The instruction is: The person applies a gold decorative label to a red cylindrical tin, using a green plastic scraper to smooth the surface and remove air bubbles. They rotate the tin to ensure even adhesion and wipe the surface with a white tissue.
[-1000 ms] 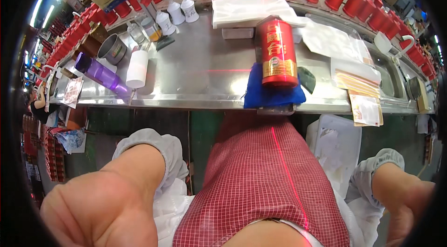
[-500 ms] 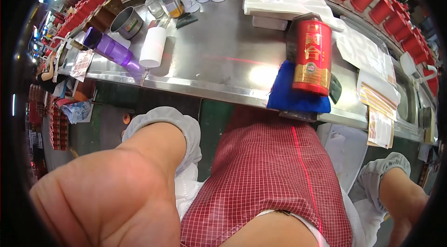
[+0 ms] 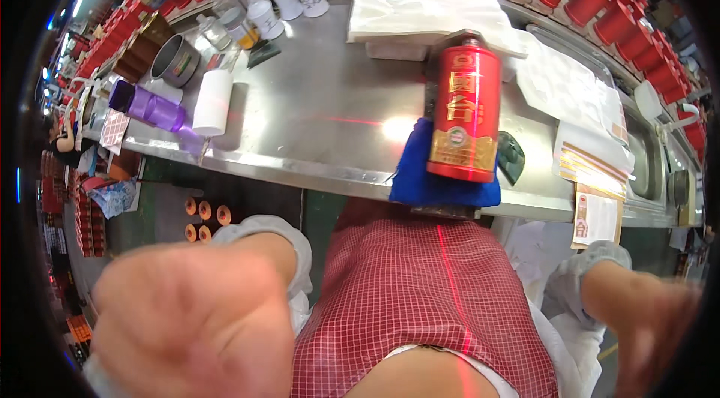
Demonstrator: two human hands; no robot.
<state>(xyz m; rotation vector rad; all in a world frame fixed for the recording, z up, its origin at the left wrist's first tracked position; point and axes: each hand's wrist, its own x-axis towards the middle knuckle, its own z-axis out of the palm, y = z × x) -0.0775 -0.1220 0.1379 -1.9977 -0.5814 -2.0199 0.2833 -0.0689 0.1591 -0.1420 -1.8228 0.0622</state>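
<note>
Red bottle (image 3: 465, 109) with a gold lower band: that is what I'd watch, set at the near edge of the long steel tabletop (image 3: 315, 90), whose smooth surface would probably let anything knocked slide. White sheets (image 3: 420, 12) lie behind it and to its right; a sleeve dragging one could sweep it against the bottle. From where I stand, the left hand (image 3: 191, 315) and the right hand (image 3: 656, 323) are both blurred, short of the tabletop and well apart from the bottle; I cannot tell whether they are spread, curled or gripping anything. A hasty reach from there could meet the bottle off-centre and tip it. Under its base is a blue cloth (image 3: 412, 165), bunched right at the front edge; were that tugged or to slip, the bottle would likely go with it. Farther right, printed cards (image 3: 598, 214) hang over the edge, where a passing forearm could knock them down. Smallest, a dark green piece (image 3: 511, 158) sits just beside the cloth, easily nudged by a wide grab.
</note>
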